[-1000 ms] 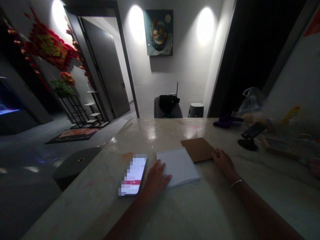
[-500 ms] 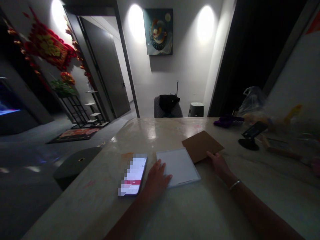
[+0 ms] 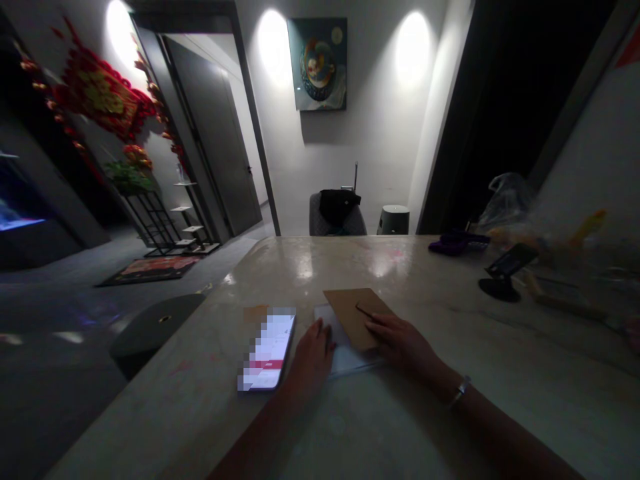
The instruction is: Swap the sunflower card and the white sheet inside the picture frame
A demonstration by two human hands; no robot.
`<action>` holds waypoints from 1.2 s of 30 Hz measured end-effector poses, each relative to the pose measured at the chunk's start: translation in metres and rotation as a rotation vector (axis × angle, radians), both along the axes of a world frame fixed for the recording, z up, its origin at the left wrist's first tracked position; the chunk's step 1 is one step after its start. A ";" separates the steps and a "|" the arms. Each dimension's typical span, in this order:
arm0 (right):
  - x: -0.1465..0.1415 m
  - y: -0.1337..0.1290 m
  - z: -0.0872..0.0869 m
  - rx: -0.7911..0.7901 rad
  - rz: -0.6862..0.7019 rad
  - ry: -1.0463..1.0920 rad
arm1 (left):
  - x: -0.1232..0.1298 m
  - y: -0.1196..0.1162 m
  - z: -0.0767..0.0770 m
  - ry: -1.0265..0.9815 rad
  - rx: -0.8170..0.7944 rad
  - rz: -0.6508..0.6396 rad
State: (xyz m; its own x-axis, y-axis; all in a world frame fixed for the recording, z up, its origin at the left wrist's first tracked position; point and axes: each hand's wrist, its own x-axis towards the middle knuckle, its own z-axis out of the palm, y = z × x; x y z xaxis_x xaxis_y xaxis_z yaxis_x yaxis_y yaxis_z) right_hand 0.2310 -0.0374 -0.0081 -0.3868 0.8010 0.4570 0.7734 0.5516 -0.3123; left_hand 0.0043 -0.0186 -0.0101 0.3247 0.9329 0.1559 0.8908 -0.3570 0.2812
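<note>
A brown square card (image 3: pixel 353 313) lies tilted across a white flat square case (image 3: pixel 345 360) on the table, hiding much of it. My right hand (image 3: pixel 400 340) grips the card's right side, fingers on top and the thumb out of sight. Just ahead of those fingertips runs a thin dark line on the card; what it is I cannot make out. At the case's left edge, my left hand (image 3: pixel 313 353) holds on with bent fingers. Left of that hand lies a phone (image 3: pixel 270 350) with its screen lit and partly blurred out.
On the right of the marble table (image 3: pixel 440 413) stand a black phone stand (image 3: pixel 503 287), a purple item (image 3: pixel 453 243) and a clear plastic bag (image 3: pixel 507 203). A dark round stool (image 3: pixel 150 327) is beyond the left edge, and a grey chair (image 3: pixel 337 213) at the far end.
My right hand has brought the brown card leftward from beside the white case to over it. My left hand's fingers, spread on the case before, are now drawn in at its edge.
</note>
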 end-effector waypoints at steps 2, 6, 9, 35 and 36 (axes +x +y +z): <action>0.000 0.001 -0.002 -0.011 0.039 -0.050 | -0.001 0.002 -0.001 -0.011 0.001 0.005; 0.002 0.001 0.000 -0.074 0.067 -0.041 | -0.003 0.003 -0.006 -0.034 0.025 0.009; 0.002 -0.001 0.003 -0.124 0.078 -0.002 | -0.003 0.002 -0.006 -0.024 -0.015 0.034; -0.004 0.001 -0.016 -0.091 -0.272 0.197 | -0.003 0.002 0.011 -0.116 -0.133 0.144; -0.005 0.000 -0.015 -0.097 -0.276 0.191 | -0.003 0.002 0.011 -0.119 -0.130 0.139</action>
